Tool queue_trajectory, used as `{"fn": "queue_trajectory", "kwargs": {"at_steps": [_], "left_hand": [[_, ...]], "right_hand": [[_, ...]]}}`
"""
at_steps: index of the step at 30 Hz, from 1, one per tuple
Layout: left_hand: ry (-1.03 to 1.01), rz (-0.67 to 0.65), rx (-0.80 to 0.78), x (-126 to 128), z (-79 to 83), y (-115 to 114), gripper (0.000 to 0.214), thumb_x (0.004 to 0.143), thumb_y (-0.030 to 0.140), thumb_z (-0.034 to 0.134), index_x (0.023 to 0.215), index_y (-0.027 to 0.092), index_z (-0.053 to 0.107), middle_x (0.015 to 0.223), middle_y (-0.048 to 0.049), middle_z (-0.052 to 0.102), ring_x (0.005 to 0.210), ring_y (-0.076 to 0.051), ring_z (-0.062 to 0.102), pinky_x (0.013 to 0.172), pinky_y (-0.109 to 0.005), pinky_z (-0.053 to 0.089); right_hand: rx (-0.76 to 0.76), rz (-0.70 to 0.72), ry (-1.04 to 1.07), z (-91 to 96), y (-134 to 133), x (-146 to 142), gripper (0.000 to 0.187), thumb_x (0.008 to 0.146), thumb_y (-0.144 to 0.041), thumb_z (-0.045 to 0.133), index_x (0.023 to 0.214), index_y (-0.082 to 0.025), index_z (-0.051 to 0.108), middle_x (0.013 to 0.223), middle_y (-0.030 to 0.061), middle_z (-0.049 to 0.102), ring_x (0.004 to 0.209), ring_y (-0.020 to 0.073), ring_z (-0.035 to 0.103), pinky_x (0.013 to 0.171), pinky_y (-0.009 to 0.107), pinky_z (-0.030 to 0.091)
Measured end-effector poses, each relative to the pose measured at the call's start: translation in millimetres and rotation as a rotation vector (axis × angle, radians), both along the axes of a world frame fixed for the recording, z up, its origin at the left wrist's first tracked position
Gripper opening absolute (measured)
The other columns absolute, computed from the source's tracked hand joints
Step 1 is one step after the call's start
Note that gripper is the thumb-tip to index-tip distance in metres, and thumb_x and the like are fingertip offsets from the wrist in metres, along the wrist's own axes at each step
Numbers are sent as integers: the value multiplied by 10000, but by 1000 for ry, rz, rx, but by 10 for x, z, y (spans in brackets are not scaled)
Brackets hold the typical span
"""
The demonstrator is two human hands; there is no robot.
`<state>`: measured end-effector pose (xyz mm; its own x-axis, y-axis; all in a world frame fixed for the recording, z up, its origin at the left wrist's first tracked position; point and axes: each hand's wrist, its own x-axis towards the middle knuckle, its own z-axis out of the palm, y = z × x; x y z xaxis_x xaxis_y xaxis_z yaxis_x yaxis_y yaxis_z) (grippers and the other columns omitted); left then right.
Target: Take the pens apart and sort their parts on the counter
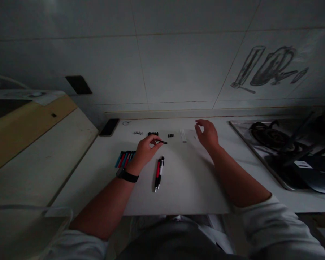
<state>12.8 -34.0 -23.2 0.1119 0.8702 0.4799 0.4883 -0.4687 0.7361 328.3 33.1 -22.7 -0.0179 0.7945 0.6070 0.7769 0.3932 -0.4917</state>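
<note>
My left hand (147, 151), with a dark watch on its wrist, pinches a small black pen part (161, 141) between thumb and fingertips. Just below it lie two assembled pens (158, 173), one red and one white, side by side. Over the table's right part, the thumb and fingers of my right hand (208, 135) come together; a faint pale streak shows by the fingertips, too blurred to name. Clear thin tubes (183, 135) lie to its left. Between the hands sit small black pieces (170, 135). Red, blue and black pen barrels (124, 158) are partly behind my left hand.
Small springs (138, 133) and a row of black parts (153, 134) lie towards the back. A phone (109, 127) and a small ring (126, 123) are at the back left. A gas stove (276, 144) borders the right side, a white cabinet (43, 144) the left.
</note>
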Motion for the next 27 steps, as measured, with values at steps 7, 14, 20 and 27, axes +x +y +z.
{"fn": "queue_trajectory", "kwargs": {"at_steps": [7, 14, 20, 27], "left_hand": [[10, -86, 57, 82, 28, -88, 146, 872, 234, 786, 997, 211, 715, 978, -30, 764, 892, -177, 715, 836, -306, 569], [34, -83, 89, 60, 23, -72, 116, 916, 233, 743, 1030, 214, 730, 1001, -32, 765, 850, -158, 698, 829, -297, 567], [66, -95, 80, 55, 17, -73, 101, 933, 229, 717, 1032, 216, 733, 984, -32, 762, 877, -162, 699, 854, -302, 567], [30, -71, 8, 62, -14, -65, 83, 934, 294, 705, 923, 215, 728, 942, -43, 768, 914, -196, 721, 877, -336, 574]], "right_hand": [[-446, 571, 195, -28, -537, -884, 329, 975, -506, 559, 1029, -226, 722, 970, 49, 747, 865, 202, 665, 778, 322, 483], [-518, 535, 305, -26, -490, -844, 361, 957, -532, 538, 845, -214, 668, 799, 17, 674, 785, 187, 610, 765, 314, 446], [-558, 545, 308, -28, -508, -856, 454, 993, -564, 469, 775, -213, 656, 751, 18, 656, 756, 189, 608, 763, 316, 443], [-514, 538, 252, -89, -500, -867, 407, 993, -529, 490, 791, -226, 671, 745, 13, 664, 745, 187, 613, 735, 311, 443]]}}
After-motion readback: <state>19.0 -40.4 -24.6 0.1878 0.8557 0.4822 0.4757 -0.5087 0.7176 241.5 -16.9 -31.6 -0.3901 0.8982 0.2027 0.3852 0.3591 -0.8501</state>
